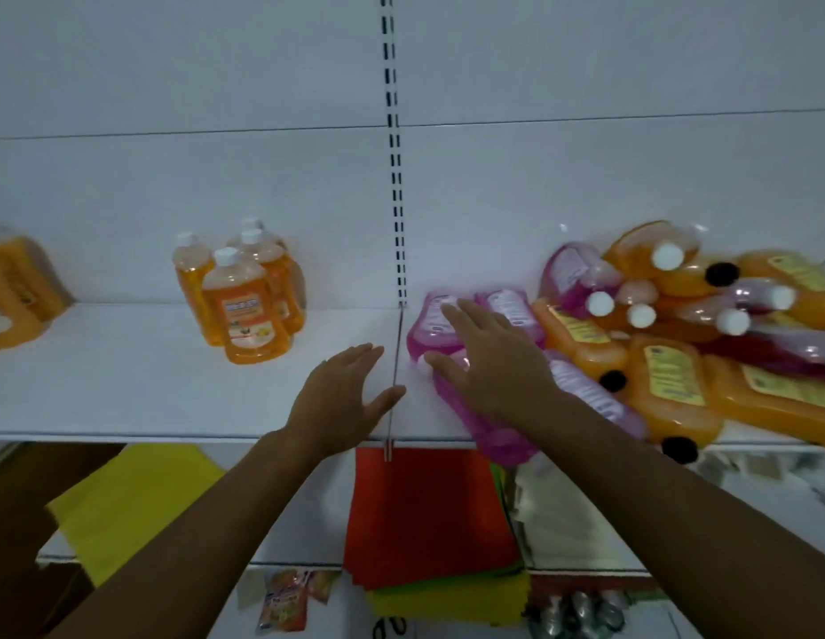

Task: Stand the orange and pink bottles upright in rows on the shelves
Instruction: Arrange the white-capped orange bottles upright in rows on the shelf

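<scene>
Nearest, at 6 o'clock under the shelf edge, a lower shelf [286, 553] carries a yellow cloth [129, 500], a red cloth [424, 514] stacked on more yellow fabric, and pale folded cloths [562, 523] toward 5 o'clock; below these sit small packets [286, 601] and some pump tops, too dim to read. Above, the white shelf [124, 385] runs across the middle of the view, split by a thin metal divider [394, 385]. The left hand [341, 403] hovers over it just left of the divider, fingers straight and spread, gripping nothing. The right hand [489, 357], also flat with fingers extended, lies over a pink bottle [484, 426] lying on its side at the shelf's front edge; whether it touches is unclear. Beyond its fingertips two more pink bottles [429, 325] lie flat. At 3 o'clock a jumbled pile of orange bottles [668, 389] and pink ones lies on its side, white and black caps pointing outward. At 10 o'clock four orange bottles [244, 311] stand upright in a tight cluster, with another orange bottle [14, 292] at 9 o'clock. Farthest, a white back panel [170, 177] rises with a slotted upright [394, 154] at 12 o'clock.
</scene>
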`<state>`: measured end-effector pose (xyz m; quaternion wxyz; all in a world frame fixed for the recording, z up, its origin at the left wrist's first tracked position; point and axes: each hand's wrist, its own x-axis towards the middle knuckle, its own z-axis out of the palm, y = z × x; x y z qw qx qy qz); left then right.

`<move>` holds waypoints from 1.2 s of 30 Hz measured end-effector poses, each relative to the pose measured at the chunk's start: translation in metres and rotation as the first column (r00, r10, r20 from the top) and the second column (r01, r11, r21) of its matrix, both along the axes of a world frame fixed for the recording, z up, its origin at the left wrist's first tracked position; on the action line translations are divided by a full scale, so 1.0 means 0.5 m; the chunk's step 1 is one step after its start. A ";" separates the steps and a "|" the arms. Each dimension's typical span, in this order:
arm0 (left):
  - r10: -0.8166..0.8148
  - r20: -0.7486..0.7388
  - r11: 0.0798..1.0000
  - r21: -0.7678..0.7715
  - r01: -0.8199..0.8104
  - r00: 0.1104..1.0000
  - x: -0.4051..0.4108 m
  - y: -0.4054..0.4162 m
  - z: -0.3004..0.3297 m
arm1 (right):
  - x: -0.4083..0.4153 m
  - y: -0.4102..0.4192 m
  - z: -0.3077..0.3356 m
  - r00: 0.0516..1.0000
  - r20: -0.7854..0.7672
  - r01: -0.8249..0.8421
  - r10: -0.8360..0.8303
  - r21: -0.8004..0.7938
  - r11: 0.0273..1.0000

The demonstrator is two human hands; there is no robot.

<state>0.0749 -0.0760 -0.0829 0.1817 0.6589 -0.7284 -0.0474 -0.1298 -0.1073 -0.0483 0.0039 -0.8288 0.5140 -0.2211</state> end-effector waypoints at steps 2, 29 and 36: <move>-0.101 -0.018 0.995 -0.029 0.100 0.995 -0.052 -0.027 0.017 | -0.063 -0.002 0.001 0.996 -0.027 0.088 -0.089 -0.033 0.996; -0.503 -0.203 0.864 -0.102 0.493 0.840 -0.348 -0.295 0.080 | -0.372 -0.154 0.110 0.777 -0.215 0.561 -0.592 -0.193 0.805; -0.501 -0.167 0.865 -0.103 0.490 0.849 -0.358 -0.312 0.077 | -0.387 -0.195 0.125 0.787 -0.420 0.407 -0.453 -0.199 0.892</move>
